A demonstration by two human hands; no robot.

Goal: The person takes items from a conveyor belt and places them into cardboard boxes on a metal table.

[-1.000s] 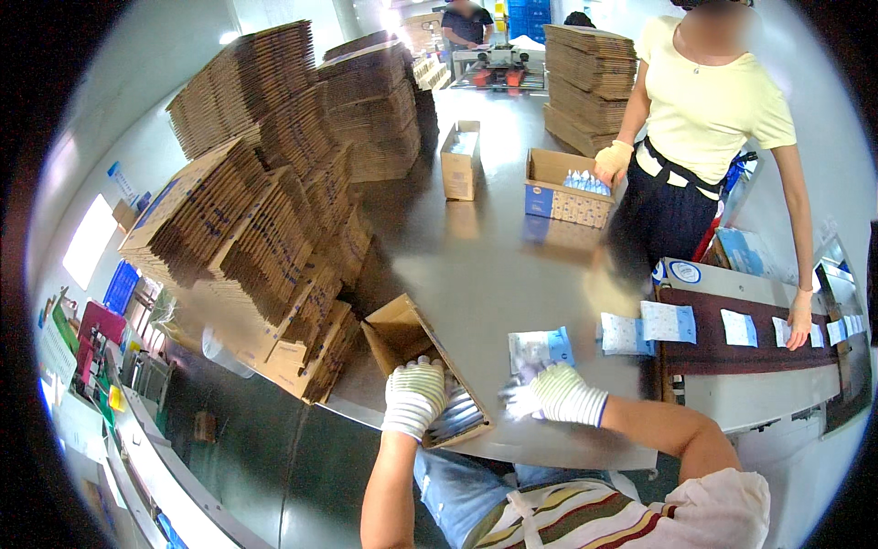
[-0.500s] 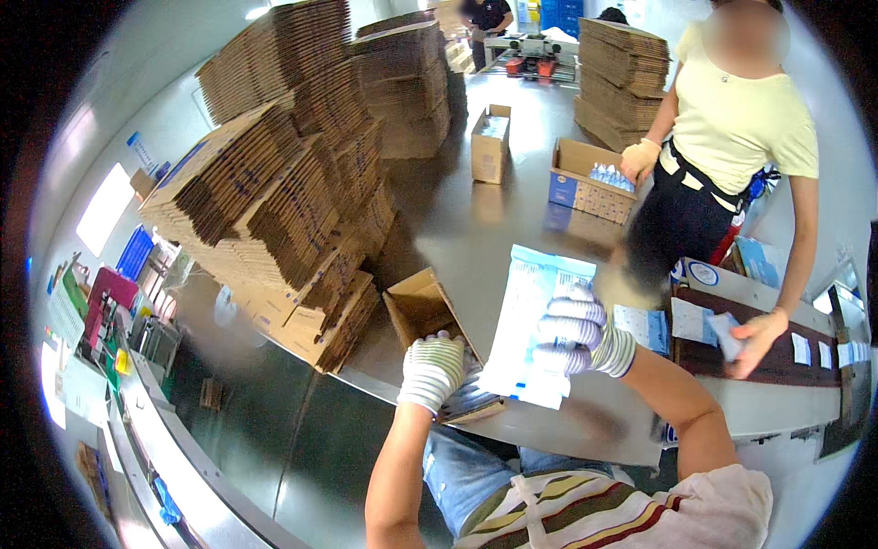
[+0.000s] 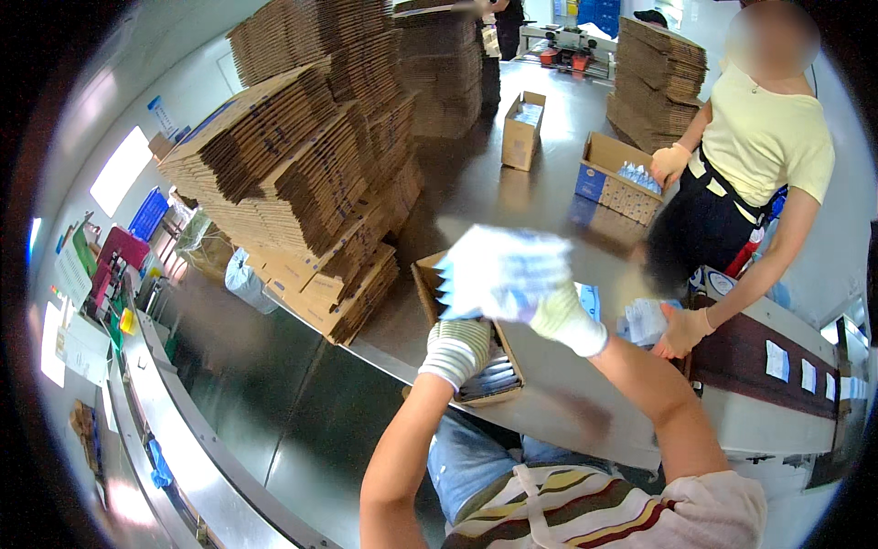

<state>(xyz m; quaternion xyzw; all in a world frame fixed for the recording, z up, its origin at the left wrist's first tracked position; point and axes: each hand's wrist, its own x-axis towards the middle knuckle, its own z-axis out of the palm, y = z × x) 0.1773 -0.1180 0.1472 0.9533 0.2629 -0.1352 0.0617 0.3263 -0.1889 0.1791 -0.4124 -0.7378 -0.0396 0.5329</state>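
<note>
My right hand (image 3: 562, 316), in a striped knit glove, is closed on a bunch of white and blue sachets (image 3: 508, 273). The bunch is smeared by motion and hangs over an open cardboard carton (image 3: 515, 378). Several flat packets (image 3: 494, 373) stand on edge in the carton's near part. My left hand (image 3: 457, 350), gloved alike, is at the carton's left side beside those packets. Its fingers bend over toward the inside; their tips are hidden, and what they grip cannot be made out.
Tall stacks of flattened cartons (image 3: 302, 174) line the table's left side. Farther off stand a narrow carton (image 3: 521, 137) and a blue-sided carton (image 3: 617, 183) with sachets. At right, a co-worker's hand (image 3: 684, 331) holds packets by a dark conveyor (image 3: 741, 357) carrying single packets.
My right hand has swung the sachets left over the carton and tipped them from upright to slanting. The co-worker's near hand has moved left with packets. The whole view has shifted slightly.
</note>
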